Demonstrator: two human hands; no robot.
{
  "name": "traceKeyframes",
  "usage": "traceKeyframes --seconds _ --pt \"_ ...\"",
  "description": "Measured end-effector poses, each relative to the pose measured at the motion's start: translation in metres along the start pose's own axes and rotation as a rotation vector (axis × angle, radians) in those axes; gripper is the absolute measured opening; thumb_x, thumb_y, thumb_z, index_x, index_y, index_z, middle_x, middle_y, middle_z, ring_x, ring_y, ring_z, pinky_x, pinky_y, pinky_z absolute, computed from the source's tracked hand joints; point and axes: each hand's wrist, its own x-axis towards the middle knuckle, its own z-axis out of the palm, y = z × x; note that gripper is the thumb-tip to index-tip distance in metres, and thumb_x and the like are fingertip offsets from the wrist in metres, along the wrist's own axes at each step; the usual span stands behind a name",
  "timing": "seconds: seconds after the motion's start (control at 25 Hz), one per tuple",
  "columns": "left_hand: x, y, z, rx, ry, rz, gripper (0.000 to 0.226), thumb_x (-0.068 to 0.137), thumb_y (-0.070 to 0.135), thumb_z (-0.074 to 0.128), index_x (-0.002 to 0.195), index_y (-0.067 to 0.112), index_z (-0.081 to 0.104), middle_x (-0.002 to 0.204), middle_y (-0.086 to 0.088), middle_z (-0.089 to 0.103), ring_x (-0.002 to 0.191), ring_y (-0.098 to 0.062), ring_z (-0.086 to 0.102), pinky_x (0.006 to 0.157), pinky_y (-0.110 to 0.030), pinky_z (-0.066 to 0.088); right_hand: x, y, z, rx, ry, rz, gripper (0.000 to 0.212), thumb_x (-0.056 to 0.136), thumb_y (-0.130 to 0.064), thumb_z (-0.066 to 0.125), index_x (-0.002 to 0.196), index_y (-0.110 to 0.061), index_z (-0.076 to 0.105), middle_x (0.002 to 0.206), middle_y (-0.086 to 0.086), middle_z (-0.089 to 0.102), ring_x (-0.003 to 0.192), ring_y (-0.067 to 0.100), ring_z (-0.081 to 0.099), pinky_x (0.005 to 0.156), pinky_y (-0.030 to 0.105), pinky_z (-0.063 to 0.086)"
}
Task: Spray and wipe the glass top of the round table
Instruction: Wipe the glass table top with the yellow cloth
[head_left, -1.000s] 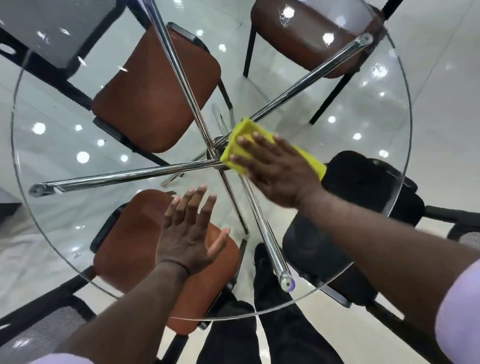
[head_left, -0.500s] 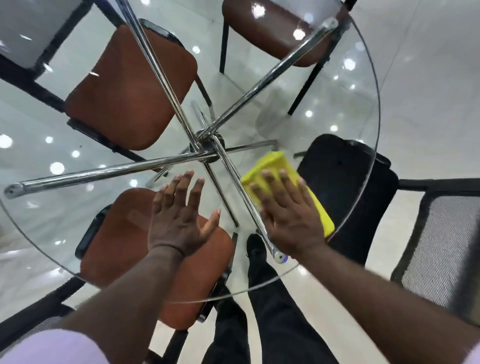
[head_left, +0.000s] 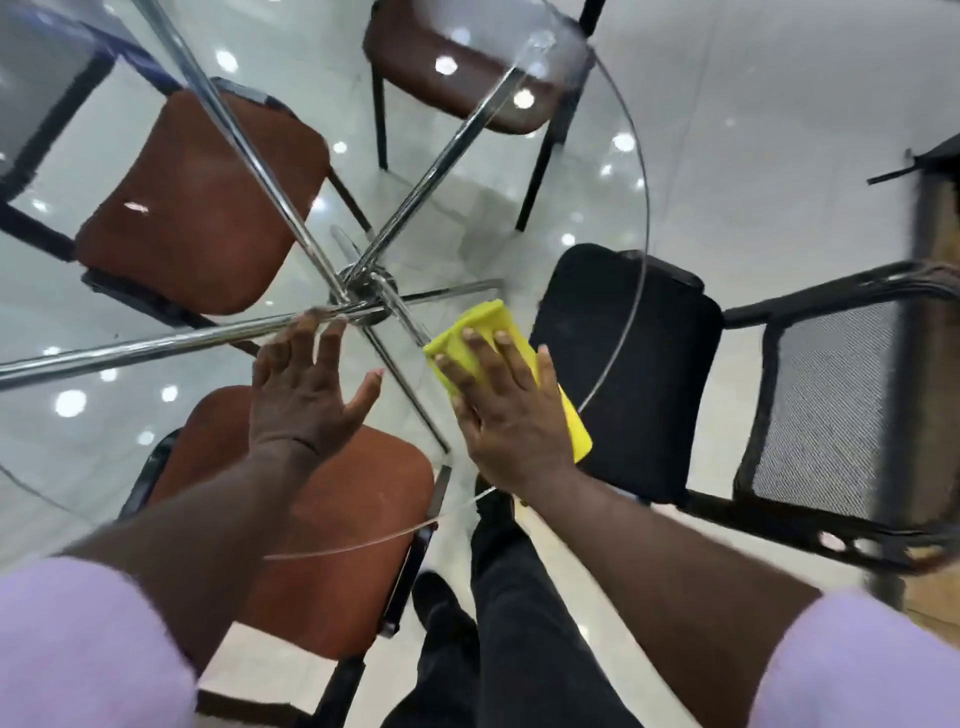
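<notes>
Brown chair seat (head_left: 197, 208) in the upper left of the frame, seen through the round glass surface (head_left: 571, 171). A second brown seat (head_left: 337, 530) sits low in the frame under the near rim. Left hand (head_left: 306, 395) is left of centre, palm down over the glass, fingers straight and spread, holding nothing. Its fingertips are blurred and contact with the glass is unclear. Chrome leg hub (head_left: 363, 288) at centre, under the glass, just above the left hand's fingertips. Yellow cloth (head_left: 483, 322) lies flat on the surface right of centre, near the right rim. Right hand (head_left: 506, 415) presses on the cloth with flat, straight fingers, not curled round it. Black chair (head_left: 623, 374) at right, partly under the rim.
</notes>
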Motion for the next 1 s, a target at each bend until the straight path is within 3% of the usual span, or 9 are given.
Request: traceKeyframes --seconds 0.08,0.16,0.24,0.32,0.56,0.64,0.8,0.88,1.0 --pt "0.009 0.008 -0.002 -0.01 0.041 -0.043 0.087 0.088 0.073 0.04 0.154 0.018 0.034 0.162 -0.012 0.033 0.148 -0.036 0.035 0.118 -0.055 0.029 0.041 0.049 -0.003 -0.037 -0.015 -0.094 0.056 0.11 -0.045 0.034 0.166 -0.042 0.038 0.179 -0.001 0.028 0.165 0.032 0.026 0.124 0.077 0.021" --pt "0.03 0.028 -0.008 -0.024 0.101 -0.057 0.09 0.087 0.074 0.047 0.157 0.02 0.029 0.163 -0.012 0.03 0.146 -0.036 0.034 0.115 -0.056 0.029 0.098 0.104 -0.013 -0.097 0.001 0.119 0.058 0.111 -0.046 0.025 0.169 -0.044 0.027 0.182 -0.003 0.015 0.169 0.029 0.014 0.128 0.075 0.011" --pt "0.068 0.057 -0.003 -0.007 0.132 0.112 0.091 0.088 0.074 0.049 0.159 0.022 0.028 0.166 -0.011 0.028 0.149 -0.036 0.032 0.118 -0.056 0.026 0.15 0.155 -0.025 -0.075 0.033 0.428 0.057 0.113 -0.048 0.024 0.17 -0.047 0.019 0.183 -0.007 0.003 0.17 0.023 0.003 0.13 0.071 0.002" --pt "0.108 0.081 0.006 0.022 0.124 0.273 0.089 0.09 0.075 0.047 0.16 0.023 0.03 0.169 -0.009 0.025 0.152 -0.035 0.03 0.122 -0.056 0.022 0.169 0.173 -0.035 -0.007 0.06 0.59 0.056 0.113 -0.049 0.025 0.169 -0.05 0.017 0.183 -0.009 -0.001 0.17 0.022 -0.001 0.13 0.072 0.004" --pt "0.125 0.101 0.019 0.153 0.009 0.231 0.089 0.089 0.078 0.043 0.159 0.023 0.037 0.169 -0.004 0.031 0.15 -0.033 0.034 0.122 -0.061 0.022 0.036 0.075 -0.023 0.043 0.1 0.502 0.059 0.112 -0.053 0.039 0.169 -0.046 0.026 0.183 -0.006 0.008 0.169 0.03 0.009 0.129 0.066 0.022" --pt "0.128 0.103 0.015 0.139 -0.002 0.242 0.088 0.089 0.077 0.045 0.158 0.023 0.039 0.167 -0.004 0.033 0.149 -0.034 0.036 0.122 -0.062 0.022 0.059 0.114 -0.022 0.03 0.071 0.39 0.057 0.112 -0.051 0.036 0.168 -0.046 0.029 0.182 -0.005 0.013 0.169 0.03 0.012 0.129 0.064 0.021" --pt "0.129 0.103 0.02 0.12 0.046 0.232 0.086 0.087 0.073 0.053 0.156 0.022 0.044 0.166 -0.004 0.037 0.148 -0.034 0.04 0.121 -0.063 0.024 0.202 0.243 -0.033 0.046 0.071 0.263 0.059 0.113 -0.057 0.001 0.168 -0.049 0.02 0.183 0.0 0.008 0.17 0.031 0.005 0.13 0.05 0.03" --pt "0.13 0.102 0.023 0.121 0.077 0.241 0.086 0.086 0.072 0.055 0.156 0.022 0.046 0.166 -0.004 0.039 0.148 -0.033 0.041 0.12 -0.063 0.026 0.248 0.262 -0.04 0.092 0.106 0.346 0.056 0.114 -0.056 0.009 0.168 -0.05 0.02 0.183 -0.003 0.009 0.169 0.029 0.009 0.129 0.044 0.034" --pt "0.129 0.102 0.021 0.124 0.053 0.24 0.087 0.086 0.072 0.057 0.156 0.022 0.045 0.167 -0.004 0.038 0.149 -0.033 0.041 0.12 -0.062 0.026 0.213 0.208 -0.033 -0.025 0.117 0.371 0.057 0.113 -0.046 0.024 0.17 -0.041 0.029 0.182 0.002 0.015 0.168 0.033 0.015 0.124 0.059 0.035"
